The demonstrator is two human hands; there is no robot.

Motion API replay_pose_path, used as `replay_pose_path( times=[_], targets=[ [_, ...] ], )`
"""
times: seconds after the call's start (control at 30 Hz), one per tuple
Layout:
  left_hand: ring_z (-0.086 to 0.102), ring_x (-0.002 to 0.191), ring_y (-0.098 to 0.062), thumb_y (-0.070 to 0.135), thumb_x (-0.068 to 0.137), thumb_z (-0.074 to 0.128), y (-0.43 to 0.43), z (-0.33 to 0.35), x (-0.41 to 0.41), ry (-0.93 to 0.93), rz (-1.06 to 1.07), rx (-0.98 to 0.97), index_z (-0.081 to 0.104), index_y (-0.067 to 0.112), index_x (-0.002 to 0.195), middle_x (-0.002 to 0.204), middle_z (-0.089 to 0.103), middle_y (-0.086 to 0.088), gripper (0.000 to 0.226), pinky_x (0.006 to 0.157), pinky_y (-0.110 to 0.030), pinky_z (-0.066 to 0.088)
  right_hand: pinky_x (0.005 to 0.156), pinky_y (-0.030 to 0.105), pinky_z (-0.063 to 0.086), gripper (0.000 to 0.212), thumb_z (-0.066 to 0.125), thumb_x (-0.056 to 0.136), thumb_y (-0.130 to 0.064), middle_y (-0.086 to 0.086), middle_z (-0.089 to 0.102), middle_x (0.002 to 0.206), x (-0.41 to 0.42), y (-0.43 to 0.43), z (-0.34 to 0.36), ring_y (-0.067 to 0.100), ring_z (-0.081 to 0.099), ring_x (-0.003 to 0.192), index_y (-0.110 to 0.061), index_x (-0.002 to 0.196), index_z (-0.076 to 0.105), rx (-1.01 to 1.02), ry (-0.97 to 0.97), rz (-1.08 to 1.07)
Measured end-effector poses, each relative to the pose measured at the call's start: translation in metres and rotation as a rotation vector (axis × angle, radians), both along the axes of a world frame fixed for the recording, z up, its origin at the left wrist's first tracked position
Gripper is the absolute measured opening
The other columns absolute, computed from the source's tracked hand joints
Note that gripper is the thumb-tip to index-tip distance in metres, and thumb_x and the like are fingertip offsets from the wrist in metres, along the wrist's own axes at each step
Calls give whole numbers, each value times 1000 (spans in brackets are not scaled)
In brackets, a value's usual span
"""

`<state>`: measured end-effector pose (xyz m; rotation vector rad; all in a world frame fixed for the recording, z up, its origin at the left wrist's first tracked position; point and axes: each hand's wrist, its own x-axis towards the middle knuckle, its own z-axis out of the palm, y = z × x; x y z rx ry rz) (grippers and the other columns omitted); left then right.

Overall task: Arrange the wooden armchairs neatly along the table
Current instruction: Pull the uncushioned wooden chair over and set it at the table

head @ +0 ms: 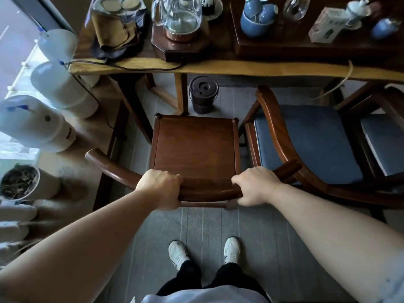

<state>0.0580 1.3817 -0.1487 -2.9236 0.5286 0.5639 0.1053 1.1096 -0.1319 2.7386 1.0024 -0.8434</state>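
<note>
Head-worn view, looking steeply down, close above chair [194, 147], table [218, 66] ahead

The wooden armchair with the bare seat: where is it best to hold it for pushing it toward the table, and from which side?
Grip the curved top rail of the bare-seat armchair from behind, as the left hand and right hand do now, one to each side of centre. The rail is a graspable bar, and the seat front already faces the table.
</note>
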Motion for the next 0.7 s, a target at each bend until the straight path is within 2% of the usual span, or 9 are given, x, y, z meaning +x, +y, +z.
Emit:
replay_pose_path(
  times=[0.4, 0.5, 0.57, 0.6, 0.67, 0.7],
  targets=[
    [41, 38, -9, 41, 59, 48, -26, 0, -8, 16, 20, -91, 52, 31, 77, 46, 46, 9, 21, 37, -23, 23, 60, 31, 43, 21, 59, 69, -47, -10, 58, 70, -2, -21, 8, 14, 56, 68, -32, 83, 57, -79, 19, -57],
    [41, 40, -9, 53, 64, 49, -24, -1, -8, 3, -8, -107, 50, 29, 80, 49, 45, 10, 29, 38, -23, 23, 71, 36, 50, 21, 61, 73, -47, -11, 58, 78, -9, -22, 9, 16, 59, 78, -32, 85, 51, -48, -32, -95],
    [42, 48, -9, 73, 65, 43, -23, 2, -9, 1, -56, -127, 45, 29, 82, 56, 44, 13, 47, 40, -25, 23, 82, 39, 46, 37, 60, 75, -59, -10, 60, 92, -17, -25, 11, 18, 59, 92, -33, 99, 50, -17, -66, -107],
    [45, 57, -11, 81, 64, 37, -22, 3, -9, -1, -65, -158, 44, 30, 85, 64, 44, 14, 56, 43, -26, 26, 88, 40, 44, 52, 56, 73, -68, -9, 61, 102, -20, -27, 13, 19, 57, 100, -32, 111, 50, -11, -72, -116],
    [52, 77, -15, 87, 67, 26, -19, 10, -7, -25, -63, -216, 47, 29, 97, 83, 52, 9, 69, 51, -30, 37, 98, 44, 40, 79, 45, 71, -81, -5, 58, 124, -24, -27, 19, 21, 53, 113, -30, 131, 42, 11, -74, -144],
    [54, 88, -18, 85, 71, 24, -18, 17, -4, -52, -67, -224, 48, 27, 107, 94, 56, 5, 72, 57, -33, 44, 100, 45, 39, 84, 40, 71, -83, -3, 55, 131, -24, -26, 24, 22, 50, 118, -29, 135, 38, 43, -90, -169]
  ],
)
